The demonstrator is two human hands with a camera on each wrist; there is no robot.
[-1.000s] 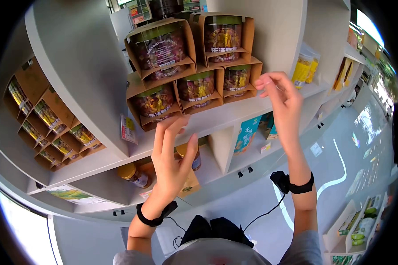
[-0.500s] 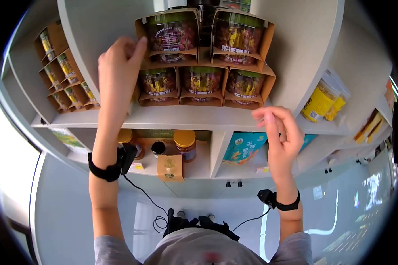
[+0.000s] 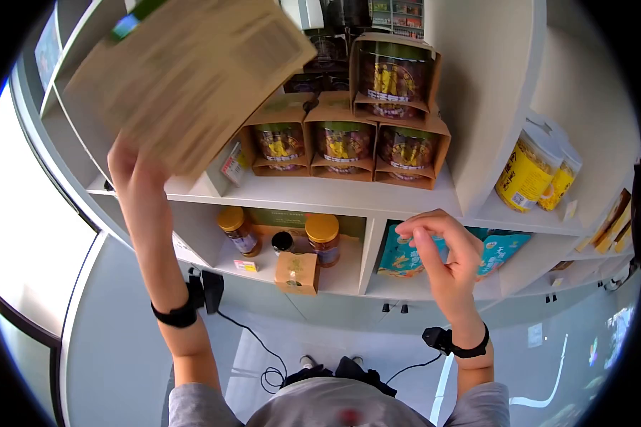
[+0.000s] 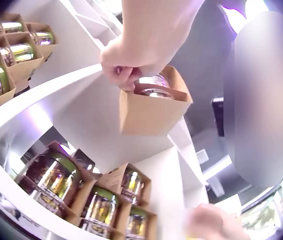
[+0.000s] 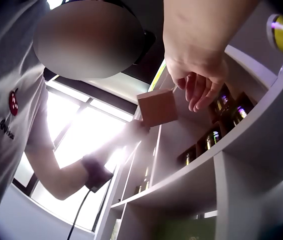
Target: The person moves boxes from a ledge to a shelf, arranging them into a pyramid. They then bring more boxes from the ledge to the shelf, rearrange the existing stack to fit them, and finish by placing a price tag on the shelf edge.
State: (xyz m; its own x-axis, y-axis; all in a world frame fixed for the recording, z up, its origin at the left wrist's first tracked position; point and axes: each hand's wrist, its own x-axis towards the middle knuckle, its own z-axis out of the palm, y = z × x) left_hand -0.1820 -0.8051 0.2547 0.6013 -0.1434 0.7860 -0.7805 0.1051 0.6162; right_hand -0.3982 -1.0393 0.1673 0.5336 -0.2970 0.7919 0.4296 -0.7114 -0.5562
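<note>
My left hand (image 3: 141, 167) grips a jar in a brown cardboard carrier (image 3: 192, 78), raised in front of the shelf at the upper left. In the head view the carrier's blurred underside faces the camera and hides most of the jar; a bit of green lid shows at the top. The left wrist view shows the fingers (image 4: 124, 77) curled at the edge of the carrier (image 4: 149, 117), with part of the clear jar inside. My right hand (image 3: 445, 260) holds nothing, its fingers loosely bent, before the lower shelf. Boxed jars (image 3: 342, 146) stand stacked behind, with one jar (image 3: 394, 75) on the upper right.
An upright divider (image 3: 502, 92) separates the stack from yellow canisters (image 3: 527, 167). On the lower shelf are jars with yellow lids (image 3: 323, 238), a small carton (image 3: 297, 274) and blue packets (image 3: 506, 249). A price tag (image 3: 233, 165) stands at the left divider.
My left hand rose to the upper-left boxed jar, took it off the stack and swung it left toward the camera. My right hand came down from the shelf edge and stays loosely bent.
</note>
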